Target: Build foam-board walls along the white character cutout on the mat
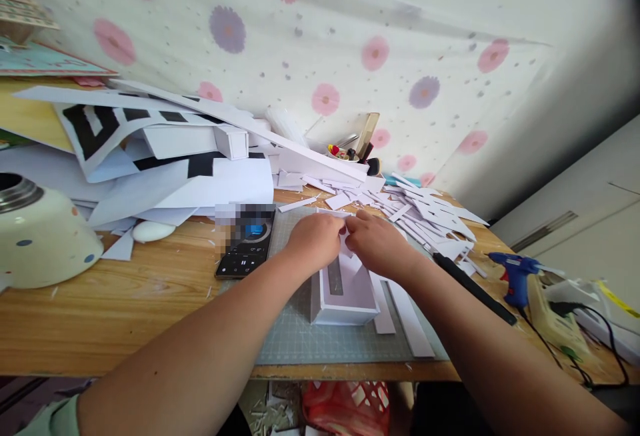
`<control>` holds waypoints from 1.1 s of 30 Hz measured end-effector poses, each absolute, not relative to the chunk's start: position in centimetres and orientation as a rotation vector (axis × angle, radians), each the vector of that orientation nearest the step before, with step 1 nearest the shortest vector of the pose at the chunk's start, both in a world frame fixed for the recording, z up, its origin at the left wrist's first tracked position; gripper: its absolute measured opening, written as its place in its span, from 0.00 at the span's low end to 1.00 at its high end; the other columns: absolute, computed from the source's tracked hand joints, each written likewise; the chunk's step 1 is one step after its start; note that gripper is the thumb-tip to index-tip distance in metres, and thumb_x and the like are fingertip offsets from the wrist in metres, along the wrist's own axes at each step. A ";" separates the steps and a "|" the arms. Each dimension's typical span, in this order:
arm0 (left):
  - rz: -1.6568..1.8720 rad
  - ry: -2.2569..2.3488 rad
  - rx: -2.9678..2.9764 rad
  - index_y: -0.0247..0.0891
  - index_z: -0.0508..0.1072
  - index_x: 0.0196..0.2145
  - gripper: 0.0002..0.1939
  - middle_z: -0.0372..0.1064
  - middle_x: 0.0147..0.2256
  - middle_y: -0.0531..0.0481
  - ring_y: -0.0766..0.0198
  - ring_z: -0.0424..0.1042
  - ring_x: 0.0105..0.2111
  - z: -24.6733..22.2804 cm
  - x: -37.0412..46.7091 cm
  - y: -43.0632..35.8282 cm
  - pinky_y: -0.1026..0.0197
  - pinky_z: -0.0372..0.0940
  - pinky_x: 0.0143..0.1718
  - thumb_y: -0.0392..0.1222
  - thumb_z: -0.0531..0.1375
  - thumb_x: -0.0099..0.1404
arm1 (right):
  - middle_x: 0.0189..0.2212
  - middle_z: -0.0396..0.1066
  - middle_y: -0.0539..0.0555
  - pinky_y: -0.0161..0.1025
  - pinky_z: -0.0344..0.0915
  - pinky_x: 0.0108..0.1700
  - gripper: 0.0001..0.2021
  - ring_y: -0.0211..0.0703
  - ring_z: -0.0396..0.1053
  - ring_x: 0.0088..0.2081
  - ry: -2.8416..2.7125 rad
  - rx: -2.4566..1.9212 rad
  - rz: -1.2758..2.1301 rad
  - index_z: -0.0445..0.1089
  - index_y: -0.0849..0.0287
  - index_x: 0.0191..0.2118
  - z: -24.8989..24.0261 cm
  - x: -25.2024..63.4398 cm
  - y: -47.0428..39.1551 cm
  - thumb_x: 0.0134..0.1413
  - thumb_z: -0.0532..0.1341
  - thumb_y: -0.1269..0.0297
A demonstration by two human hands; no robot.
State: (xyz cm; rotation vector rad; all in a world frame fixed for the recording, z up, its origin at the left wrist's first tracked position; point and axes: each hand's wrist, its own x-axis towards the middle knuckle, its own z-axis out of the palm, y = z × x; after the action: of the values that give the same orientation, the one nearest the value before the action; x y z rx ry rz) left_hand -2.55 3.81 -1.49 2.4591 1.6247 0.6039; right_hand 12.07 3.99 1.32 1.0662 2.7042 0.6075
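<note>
A small open-topped white foam board box (349, 316), with a rectangular slot in its bottom, rests on a grid-marked cutting mat (285, 343). At the box's far end, my left hand (323, 239) has its fingers closed in a pinch. My right hand (375, 243) is closed right beside it, the fingertips of both hands nearly touching. White board shows just below the fingertips, inside the box. What exactly the fingertips press on is partly hidden. Two white board strips (411, 319) lie on the mat to the right of the box.
Left of the mat lies a phone (245, 249); farther left stands a cream flask (45, 236). Paper and board pieces (200, 183) pile up behind. Offcuts (415, 206) spread at the back right. A black knife (473, 286), blue glue gun (517, 276) and power strip (560, 316) lie right.
</note>
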 end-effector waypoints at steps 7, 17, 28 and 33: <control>0.611 1.712 2.376 0.38 0.76 0.33 0.15 0.76 0.36 0.43 0.53 0.74 0.38 -1.1 -2.6 3.9 0.56 0.65 0.36 0.29 0.50 0.57 | 0.36 0.72 0.59 0.41 0.61 0.37 0.11 0.49 0.66 0.40 2.687 1.005 0.553 0.75 0.59 0.33 1.6 11.2 5.6 0.46 0.59 0.79; 0.910 1.760 2.177 0.40 0.71 0.32 0.11 0.74 0.30 0.49 0.58 0.72 0.32 -1.5 -3.4 4.6 0.60 0.59 0.29 0.29 0.52 0.56 | 0.29 0.71 0.58 0.40 0.58 0.32 0.07 0.49 0.67 0.36 2.745 1.057 0.502 0.74 0.61 0.26 1.2 10.4 6.5 0.44 0.59 0.76; 0.933 1.697 2.250 0.41 0.73 0.31 0.14 0.75 0.32 0.49 0.56 0.72 0.34 -1.2 -3.1 4.2 0.58 0.62 0.34 0.29 0.51 0.56 | 0.28 0.66 0.50 0.37 0.59 0.32 0.01 0.37 0.62 0.28 3.316 1.742 -0.574 0.71 0.59 0.27 3.7 15.9 6.1 0.46 0.62 0.69; 0.929 1.549 2.337 0.41 0.75 0.33 0.15 0.75 0.36 0.50 0.58 0.72 0.37 -1.9 -2.9 4.6 0.57 0.64 0.38 0.31 0.50 0.57 | 0.24 0.64 0.48 0.36 0.55 0.30 0.07 0.36 0.59 0.27 3.066 2.008 -1.509 0.68 0.59 0.27 1.4 19.3 3.7 0.46 0.63 0.61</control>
State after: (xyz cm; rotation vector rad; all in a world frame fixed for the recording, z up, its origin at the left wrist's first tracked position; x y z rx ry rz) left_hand -2.93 4.56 -1.88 2.3373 1.5491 0.9291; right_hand 19.28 3.74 1.45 2.0078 3.0656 -1.5087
